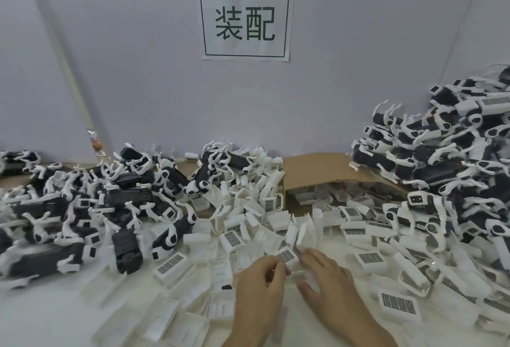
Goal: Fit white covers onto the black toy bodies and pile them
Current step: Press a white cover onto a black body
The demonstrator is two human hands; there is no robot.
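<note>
In the head view, black plastic toy bodies with white limbs (pixel 69 208) are heaped in two big piles, left and right, too many to be counted. Loose white plastic covers (pixel 248 208) lie strewn across the white table (pixel 49 316), likewise uncountable. One brown cardboard box (pixel 317 170) is seen. One grilled white cover (pixel 285 257) is pinched by the curled left hand (pixel 259 288) and touched by the spread, relaxed right hand (pixel 328 280).

Framed green characters "装配" on a white paper sign (pixel 244 23) on the wall (pixel 138 70)

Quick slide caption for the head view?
Left hand pinches a white cover, right hand beside it, between heaps of toy bodies.
</note>
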